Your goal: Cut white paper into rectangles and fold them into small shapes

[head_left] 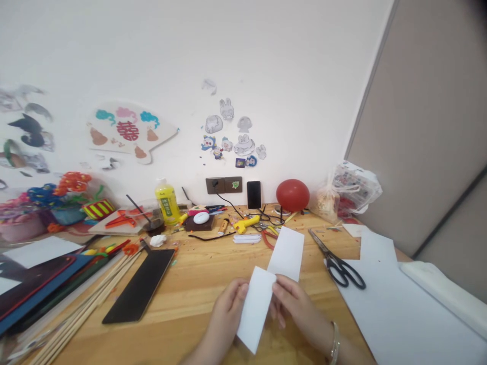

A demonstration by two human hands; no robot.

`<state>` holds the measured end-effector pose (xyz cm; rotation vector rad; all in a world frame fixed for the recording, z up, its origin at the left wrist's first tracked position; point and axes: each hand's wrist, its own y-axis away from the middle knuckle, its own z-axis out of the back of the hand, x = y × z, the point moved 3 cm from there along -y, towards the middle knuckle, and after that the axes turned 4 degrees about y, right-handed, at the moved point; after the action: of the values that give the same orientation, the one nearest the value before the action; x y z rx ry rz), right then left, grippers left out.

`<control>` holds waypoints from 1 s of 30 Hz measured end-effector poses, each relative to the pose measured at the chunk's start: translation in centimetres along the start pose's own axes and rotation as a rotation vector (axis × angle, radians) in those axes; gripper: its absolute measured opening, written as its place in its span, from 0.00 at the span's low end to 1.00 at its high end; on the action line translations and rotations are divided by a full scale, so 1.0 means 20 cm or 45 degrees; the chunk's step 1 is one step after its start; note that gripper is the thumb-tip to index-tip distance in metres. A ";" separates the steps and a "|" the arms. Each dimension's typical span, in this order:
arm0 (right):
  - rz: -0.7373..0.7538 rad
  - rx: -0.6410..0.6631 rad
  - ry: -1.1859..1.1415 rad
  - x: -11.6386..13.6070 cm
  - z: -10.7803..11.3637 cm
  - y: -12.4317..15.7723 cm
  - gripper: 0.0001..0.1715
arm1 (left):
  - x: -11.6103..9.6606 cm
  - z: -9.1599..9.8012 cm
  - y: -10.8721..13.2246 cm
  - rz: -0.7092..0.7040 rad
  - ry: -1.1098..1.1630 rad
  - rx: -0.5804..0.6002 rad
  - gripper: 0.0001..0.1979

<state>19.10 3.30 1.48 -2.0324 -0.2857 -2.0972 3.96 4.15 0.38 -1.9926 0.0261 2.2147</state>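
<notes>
Between my two hands I hold a narrow white sheet of paper [256, 309], tilted above the wooden table. My left hand [227, 309] grips its left edge, thumb on top. With thumb and fingers, my right hand [297, 304] pinches the upper right corner; some of its fingertips curl below the edge. Just behind lies another white paper piece [288, 248] on the table; whether it joins the held sheet I cannot tell. Black-handled scissors [337, 263] rest to the right, partly over a large white sheet [411, 314].
A black board [140, 286] and thin wooden sticks [85, 309] lie on the left. Toward the wall are a yellow glue gun [246, 224], a yellow bottle [167, 203], a dark cup [154, 223], a phone [253, 195] and a red balloon [292, 195]. A white roll [445, 289] lies far right.
</notes>
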 end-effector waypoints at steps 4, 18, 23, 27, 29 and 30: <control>0.147 0.132 -0.098 -0.01 -0.03 0.01 0.31 | 0.00 -0.03 0.01 -0.005 0.040 -0.001 0.23; 0.206 -0.045 -0.049 -0.05 -0.03 -0.01 0.31 | -0.03 -0.12 0.11 0.147 0.257 0.516 0.37; 0.169 -0.150 0.028 0.00 -0.01 0.00 0.20 | 0.05 -0.11 0.10 0.399 0.282 0.342 0.25; 0.142 -0.196 0.026 0.06 0.01 0.02 0.16 | 0.05 -0.09 0.08 0.516 0.265 0.234 0.15; 0.113 -0.195 0.012 0.07 0.02 0.02 0.17 | 0.03 -0.07 0.07 0.500 0.245 0.204 0.11; 0.098 -0.192 -0.003 0.08 0.02 0.02 0.17 | 0.02 -0.07 0.07 0.490 0.238 0.190 0.12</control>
<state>19.62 2.97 3.05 -2.0917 -0.0491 -2.1282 5.08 2.61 -0.30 -2.2522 0.6278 2.1394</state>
